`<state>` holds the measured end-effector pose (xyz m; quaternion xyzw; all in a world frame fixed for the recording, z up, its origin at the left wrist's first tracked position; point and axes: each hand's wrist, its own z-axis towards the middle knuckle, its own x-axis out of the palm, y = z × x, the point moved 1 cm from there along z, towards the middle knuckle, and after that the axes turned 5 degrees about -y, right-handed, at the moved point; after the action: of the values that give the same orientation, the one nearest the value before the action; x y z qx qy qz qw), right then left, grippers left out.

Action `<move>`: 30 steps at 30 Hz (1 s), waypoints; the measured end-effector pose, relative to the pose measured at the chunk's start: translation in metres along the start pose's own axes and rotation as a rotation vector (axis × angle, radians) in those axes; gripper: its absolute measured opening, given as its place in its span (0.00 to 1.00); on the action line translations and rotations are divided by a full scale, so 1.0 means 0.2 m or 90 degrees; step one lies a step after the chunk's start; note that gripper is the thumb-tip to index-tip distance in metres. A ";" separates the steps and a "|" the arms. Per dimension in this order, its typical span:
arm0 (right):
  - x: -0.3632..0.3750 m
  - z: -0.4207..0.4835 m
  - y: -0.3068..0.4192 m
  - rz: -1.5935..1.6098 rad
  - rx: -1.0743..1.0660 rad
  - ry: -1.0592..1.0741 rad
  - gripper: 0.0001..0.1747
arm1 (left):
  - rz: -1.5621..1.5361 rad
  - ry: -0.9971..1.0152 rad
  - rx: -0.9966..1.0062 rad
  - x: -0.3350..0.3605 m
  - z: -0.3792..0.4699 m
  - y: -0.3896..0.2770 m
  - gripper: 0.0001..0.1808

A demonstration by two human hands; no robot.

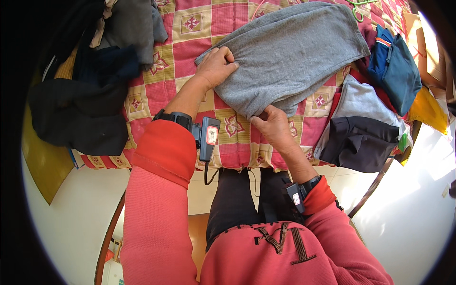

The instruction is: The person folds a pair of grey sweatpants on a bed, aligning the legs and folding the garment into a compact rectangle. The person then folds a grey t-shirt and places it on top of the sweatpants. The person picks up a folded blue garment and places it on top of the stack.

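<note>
A grey knit garment [285, 53], folded lengthwise and looking like trousers, lies slanting across a red and beige patterned bed cover [192, 23]. My left hand [218, 67] rests on its left end with the fingers curled at the cloth; whether they pinch it is unclear. Nearer to me, my right hand [273, 124] pinches the lower left corner of the garment between thumb and fingers. Part of the cloth hangs in a loose fold just behind that hand.
Dark garments [78, 114] and a grey one [126, 32] are heaped at the left. To the right lie folded blue clothes [402, 71], a light grey piece [363, 99] and a dark folded piece [359, 142]. A green hanger [357, 9] lies at the top right.
</note>
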<state>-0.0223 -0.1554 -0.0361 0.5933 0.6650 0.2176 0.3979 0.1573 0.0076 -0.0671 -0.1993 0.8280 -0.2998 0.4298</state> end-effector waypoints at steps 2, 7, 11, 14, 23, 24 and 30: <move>-0.01 -0.02 0.03 -0.101 -0.019 0.001 0.13 | 0.004 0.003 0.006 0.00 0.00 0.01 0.16; 0.00 0.00 0.09 -0.059 -0.065 -0.043 0.13 | -0.002 0.001 0.020 0.00 0.01 0.01 0.16; -0.04 0.07 0.10 0.091 -0.003 -0.051 0.10 | -0.088 -0.159 0.118 0.00 -0.12 -0.06 0.12; -0.09 0.08 0.11 0.096 0.037 -0.034 0.12 | -0.074 -0.241 0.103 0.04 -0.39 -0.13 0.08; -0.11 0.06 0.12 0.080 0.021 0.001 0.14 | -0.255 -0.097 -0.068 0.33 -0.74 -0.24 0.08; -0.11 0.06 0.12 0.087 -0.013 0.008 0.14 | -0.302 -0.095 -0.091 0.34 -0.73 -0.22 0.08; -0.15 0.10 0.14 0.072 -0.046 0.047 0.11 | -0.472 0.065 -0.097 0.31 -0.67 -0.12 0.08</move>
<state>0.0104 -0.1814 -0.0191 0.6072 0.6362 0.2851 0.3812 0.0134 -0.0039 -0.0281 -0.5016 0.7401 -0.3818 0.2341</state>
